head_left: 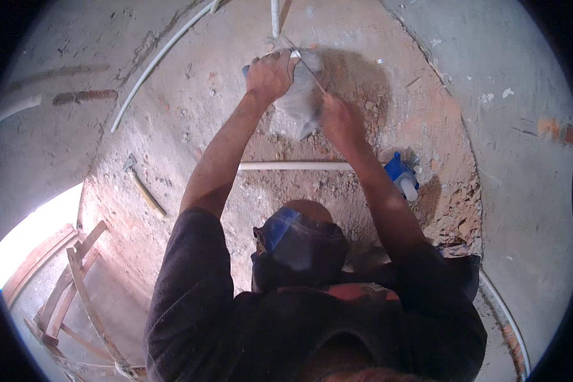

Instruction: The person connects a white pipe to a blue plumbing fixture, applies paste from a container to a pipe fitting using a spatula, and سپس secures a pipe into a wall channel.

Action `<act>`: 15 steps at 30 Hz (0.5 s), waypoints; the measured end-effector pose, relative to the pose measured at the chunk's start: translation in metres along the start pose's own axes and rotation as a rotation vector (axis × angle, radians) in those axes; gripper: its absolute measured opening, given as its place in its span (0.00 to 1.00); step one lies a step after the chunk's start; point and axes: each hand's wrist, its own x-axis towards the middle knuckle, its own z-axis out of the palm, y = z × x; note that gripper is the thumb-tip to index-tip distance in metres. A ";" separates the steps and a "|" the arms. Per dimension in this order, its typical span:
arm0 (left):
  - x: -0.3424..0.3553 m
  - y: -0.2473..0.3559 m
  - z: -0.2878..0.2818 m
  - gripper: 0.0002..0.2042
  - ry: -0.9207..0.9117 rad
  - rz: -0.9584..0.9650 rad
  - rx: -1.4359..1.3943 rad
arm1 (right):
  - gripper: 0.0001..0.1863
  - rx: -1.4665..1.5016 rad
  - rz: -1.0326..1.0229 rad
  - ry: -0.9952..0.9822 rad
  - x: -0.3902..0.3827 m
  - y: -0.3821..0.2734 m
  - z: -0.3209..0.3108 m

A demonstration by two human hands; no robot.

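At the top centre, my left hand point(270, 75) is curled over the top of a dusty grey bundle point(299, 95), around a small pale piece point(295, 54) whose shape is unclear. A long thin strip point(309, 70), perhaps a blade or wire, crosses the bundle diagonally. Its lower end runs into my right hand point(337, 118), which is closed around it at the bundle's right side and slightly blurred. A white pipe point(275, 16) stands above the bundle.
A white pipe point(286, 165) crosses the rubble-strewn floor below my hands. A blue container point(398, 169) with a white part sits right. A yellow-handled tool point(146, 194) lies left, with curved conduit point(149, 67) above it. Wooden frames point(76, 280) stand lower left beside a bright opening.
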 end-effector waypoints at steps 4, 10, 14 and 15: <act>0.008 0.006 0.002 0.17 -0.052 0.026 0.036 | 0.10 -0.046 -0.114 0.130 0.067 -0.005 0.026; 0.003 0.006 -0.006 0.19 -0.082 -0.030 0.058 | 0.09 -0.044 0.027 -0.070 -0.011 -0.009 -0.011; 0.011 0.010 -0.005 0.18 -0.097 -0.031 0.022 | 0.10 -0.120 -0.176 0.108 0.048 0.017 0.037; 0.010 0.009 -0.001 0.18 -0.095 -0.031 0.008 | 0.10 -0.118 -0.134 0.111 0.053 0.015 0.035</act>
